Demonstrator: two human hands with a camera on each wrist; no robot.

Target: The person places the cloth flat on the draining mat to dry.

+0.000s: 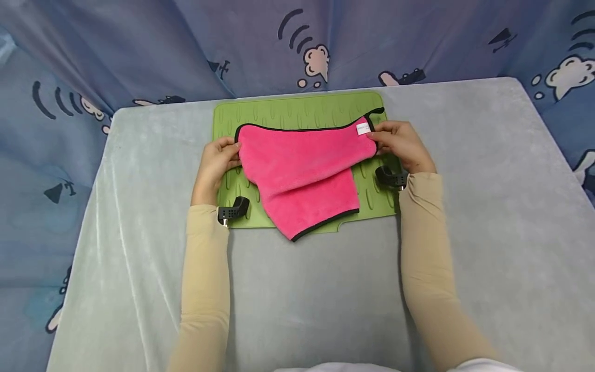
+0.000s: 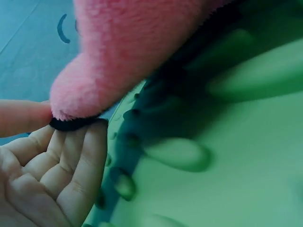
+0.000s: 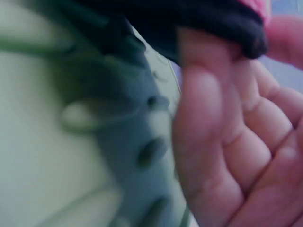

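A bright pink plush cloth (image 1: 302,160) with black edging stretches between both hands over a green ridged mat (image 1: 297,111). My left hand (image 1: 216,163) pinches its left edge between thumb and fingers; the left wrist view shows the pink pile (image 2: 113,56) folding down to that grip. At the opposite edge my right hand (image 1: 400,142) pinches the cloth just below a white label (image 1: 363,128) and a black hanging loop (image 1: 375,111). The cloth's lower part hangs toward me in a fold, its black-trimmed end crossing the mat's front edge.
Beneath the mat is a table covered in pale grey fabric (image 1: 502,217). Blue patterned curtains (image 1: 260,46) stand behind it and along both sides. Black wrist camera mounts (image 1: 234,209) stick out inward from the beige sleeves (image 1: 204,279).
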